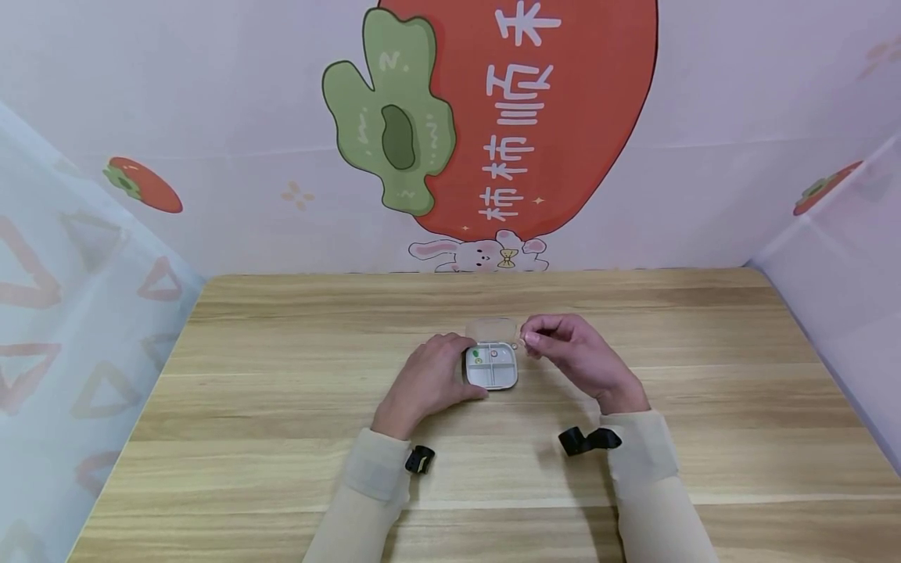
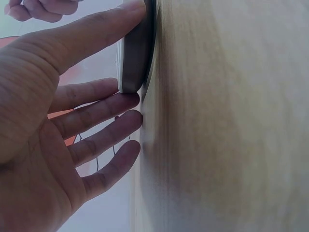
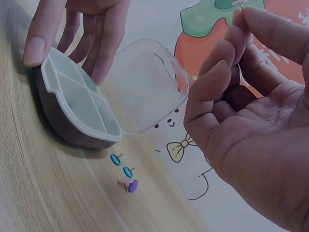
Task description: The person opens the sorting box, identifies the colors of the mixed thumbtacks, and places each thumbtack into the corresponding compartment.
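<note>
A small pill box (image 1: 492, 377) with four compartments lies on the table, its clear lid (image 1: 491, 329) tipped back. My left hand (image 1: 434, 378) holds the box by its left side, thumb at the near edge and fingers at the far edge. Small green and yellow pieces (image 1: 479, 357) sit in the far left compartment, a reddish-white one (image 1: 494, 354) in the far right. My right hand (image 1: 573, 352), raised right of the lid, pinches a tiny pale stud (image 3: 240, 5) with a thin pin. Its exact kind is unclear.
Two blue studs with pins (image 3: 121, 165) and a purple one (image 3: 133, 185) lie beside the box in the right wrist view. A printed cloth wall (image 1: 246, 156) stands behind the wooden table (image 1: 281, 453).
</note>
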Action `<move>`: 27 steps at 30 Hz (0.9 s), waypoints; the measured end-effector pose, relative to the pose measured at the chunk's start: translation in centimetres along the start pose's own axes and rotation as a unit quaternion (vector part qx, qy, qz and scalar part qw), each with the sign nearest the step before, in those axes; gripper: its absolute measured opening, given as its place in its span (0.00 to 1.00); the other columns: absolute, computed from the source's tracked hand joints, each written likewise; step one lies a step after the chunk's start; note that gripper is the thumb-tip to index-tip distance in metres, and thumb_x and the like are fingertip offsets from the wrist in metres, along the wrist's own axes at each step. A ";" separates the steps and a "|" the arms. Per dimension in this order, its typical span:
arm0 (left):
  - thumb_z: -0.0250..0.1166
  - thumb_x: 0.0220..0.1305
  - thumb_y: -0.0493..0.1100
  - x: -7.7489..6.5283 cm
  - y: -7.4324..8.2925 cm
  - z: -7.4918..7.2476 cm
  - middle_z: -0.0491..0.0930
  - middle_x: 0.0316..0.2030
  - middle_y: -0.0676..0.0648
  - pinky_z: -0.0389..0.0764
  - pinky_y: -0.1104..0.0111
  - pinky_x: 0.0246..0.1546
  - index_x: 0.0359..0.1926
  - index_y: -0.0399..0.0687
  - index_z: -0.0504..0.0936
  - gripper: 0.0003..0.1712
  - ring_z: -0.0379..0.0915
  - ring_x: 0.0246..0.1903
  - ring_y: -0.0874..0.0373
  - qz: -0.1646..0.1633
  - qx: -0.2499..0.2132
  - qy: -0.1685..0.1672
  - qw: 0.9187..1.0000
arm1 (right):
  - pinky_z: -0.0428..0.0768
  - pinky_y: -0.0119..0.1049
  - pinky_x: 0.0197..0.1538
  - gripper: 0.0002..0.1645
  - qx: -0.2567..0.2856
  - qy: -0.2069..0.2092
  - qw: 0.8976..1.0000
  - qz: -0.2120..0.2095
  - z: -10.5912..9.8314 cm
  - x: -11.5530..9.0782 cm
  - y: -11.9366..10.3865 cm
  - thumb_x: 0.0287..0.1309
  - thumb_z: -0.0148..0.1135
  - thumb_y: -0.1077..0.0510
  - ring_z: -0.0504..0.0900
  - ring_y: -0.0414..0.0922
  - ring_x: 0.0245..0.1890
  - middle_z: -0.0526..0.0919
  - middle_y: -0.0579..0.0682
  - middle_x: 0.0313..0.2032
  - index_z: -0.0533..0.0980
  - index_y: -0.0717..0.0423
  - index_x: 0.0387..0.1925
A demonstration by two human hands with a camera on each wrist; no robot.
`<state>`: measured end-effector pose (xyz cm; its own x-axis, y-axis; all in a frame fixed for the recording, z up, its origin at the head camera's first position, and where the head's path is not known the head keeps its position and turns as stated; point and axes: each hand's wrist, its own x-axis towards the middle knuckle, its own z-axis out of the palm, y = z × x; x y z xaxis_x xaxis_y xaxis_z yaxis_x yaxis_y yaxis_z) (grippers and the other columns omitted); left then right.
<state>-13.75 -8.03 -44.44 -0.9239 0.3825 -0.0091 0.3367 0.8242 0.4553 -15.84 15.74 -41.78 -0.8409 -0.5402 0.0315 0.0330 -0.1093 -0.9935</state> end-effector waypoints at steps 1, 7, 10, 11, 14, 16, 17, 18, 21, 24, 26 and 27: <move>0.72 0.39 0.63 0.0 0.0 0.0 0.74 0.52 0.50 0.64 0.63 0.56 0.55 0.47 0.73 0.43 0.66 0.53 0.55 -0.001 0.000 0.000 1.000 | 0.71 0.40 0.42 0.12 0.004 -0.002 1.000 -0.002 0.0 0.0 0.0 0.60 0.56 0.58 0.69 0.48 0.34 0.72 0.52 0.33 0.74 0.66 0.38; 0.72 0.39 0.62 0.0 0.0 0.0 0.74 0.51 0.51 0.63 0.63 0.56 0.56 0.47 0.73 0.43 0.66 0.53 0.56 -0.002 -0.006 -0.001 1.000 | 0.71 0.44 0.41 0.17 -0.079 0.025 0.996 0.014 0.5 0.5 0.5 0.57 0.60 0.55 0.69 0.50 0.35 0.75 0.55 0.34 0.75 0.67 0.40; 0.72 0.40 0.62 0.0 0.0 0.0 0.74 0.52 0.51 0.63 0.63 0.57 0.56 0.47 0.73 0.43 0.66 0.53 0.56 0.001 -0.008 -0.001 1.000 | 0.73 0.43 0.40 0.13 -0.208 0.044 0.977 0.024 1.2 0.9 0.8 0.55 0.61 0.53 0.71 0.50 0.36 0.77 0.53 0.34 0.79 0.58 0.37; 0.72 0.40 0.62 0.0 -0.1 -0.1 0.74 0.52 0.51 0.63 0.63 0.57 0.56 0.47 0.73 0.42 0.65 0.54 0.56 0.002 -0.008 -0.001 1.000 | 0.73 0.41 0.38 0.11 -0.254 0.046 0.966 0.027 1.5 1.1 0.9 0.55 0.62 0.53 0.72 0.49 0.35 0.78 0.51 0.33 0.79 0.55 0.36; 0.71 0.41 0.62 0.0 -0.1 -0.1 0.74 0.52 0.51 0.63 0.63 0.56 0.55 0.47 0.73 0.42 0.66 0.54 0.56 0.004 -0.006 0.001 1.000 | 0.74 0.36 0.34 0.05 -0.355 0.043 0.934 0.028 2.4 1.5 1.4 0.56 0.61 0.53 0.72 0.46 0.32 0.76 0.46 0.30 0.79 0.49 0.32; 0.71 0.41 0.63 0.0 -0.1 0.0 0.74 0.52 0.51 0.64 0.63 0.56 0.55 0.48 0.73 0.41 0.66 0.54 0.56 0.003 -0.004 0.002 1.000 | 0.74 0.34 0.32 0.03 -0.389 0.039 0.920 0.027 2.9 1.7 1.7 0.55 0.62 0.54 0.72 0.44 0.31 0.75 0.45 0.29 0.78 0.48 0.30; 0.71 0.41 0.63 0.0 -0.1 0.0 0.74 0.52 0.51 0.64 0.64 0.55 0.55 0.48 0.73 0.41 0.66 0.54 0.56 0.003 -0.004 0.002 1.000 | 0.74 0.34 0.31 0.03 -0.398 0.039 0.916 0.028 3.1 1.7 1.8 0.55 0.62 0.54 0.72 0.43 0.30 0.74 0.45 0.29 0.78 0.48 0.29; 0.71 0.42 0.63 0.0 -0.1 0.0 0.74 0.52 0.51 0.64 0.64 0.55 0.55 0.48 0.73 0.41 0.66 0.53 0.56 0.003 -0.004 0.002 1.000 | 0.74 0.34 0.31 0.03 -0.405 0.039 0.913 0.028 3.3 1.8 1.8 0.55 0.62 0.55 0.72 0.43 0.30 0.74 0.45 0.28 0.78 0.48 0.29; 0.70 0.42 0.63 0.0 -0.2 0.0 0.74 0.52 0.51 0.65 0.64 0.55 0.55 0.47 0.73 0.41 0.66 0.53 0.56 0.002 -0.005 0.001 1.000 | 0.74 0.33 0.30 0.02 -0.423 0.046 0.904 0.027 3.7 1.9 1.8 0.54 0.62 0.55 0.72 0.42 0.29 0.73 0.44 0.28 0.77 0.48 0.28; 0.70 0.42 0.63 0.0 -0.2 0.0 0.74 0.51 0.51 0.65 0.63 0.55 0.55 0.47 0.73 0.41 0.66 0.53 0.56 0.004 -0.005 0.003 1.000 | 0.73 0.32 0.30 0.03 -0.442 0.049 0.895 0.031 4.0 1.9 1.7 0.55 0.62 0.55 0.71 0.41 0.29 0.73 0.43 0.27 0.77 0.47 0.27; 0.70 0.42 0.63 0.0 -0.2 0.0 0.74 0.51 0.51 0.65 0.64 0.55 0.55 0.47 0.73 0.41 0.66 0.53 0.57 0.007 -0.005 0.005 1.000 | 0.73 0.32 0.31 0.03 -0.454 0.049 0.889 0.035 4.1 1.9 1.7 0.55 0.62 0.54 0.71 0.40 0.29 0.72 0.43 0.27 0.77 0.47 0.27; 0.70 0.42 0.63 0.0 -0.2 0.0 0.74 0.51 0.51 0.65 0.64 0.54 0.54 0.47 0.73 0.40 0.66 0.52 0.57 0.008 -0.006 0.006 1.000 | 0.73 0.32 0.31 0.03 -0.459 0.050 0.886 0.037 4.2 2.0 1.6 0.55 0.62 0.54 0.71 0.40 0.28 0.72 0.42 0.27 0.77 0.47 0.27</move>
<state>-13.83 -8.17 -44.55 -0.9203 0.3912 0.0092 0.3502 0.8128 0.4655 -15.16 10.98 -42.89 -0.8998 -0.4364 -0.0029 -0.3245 0.6736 -0.6641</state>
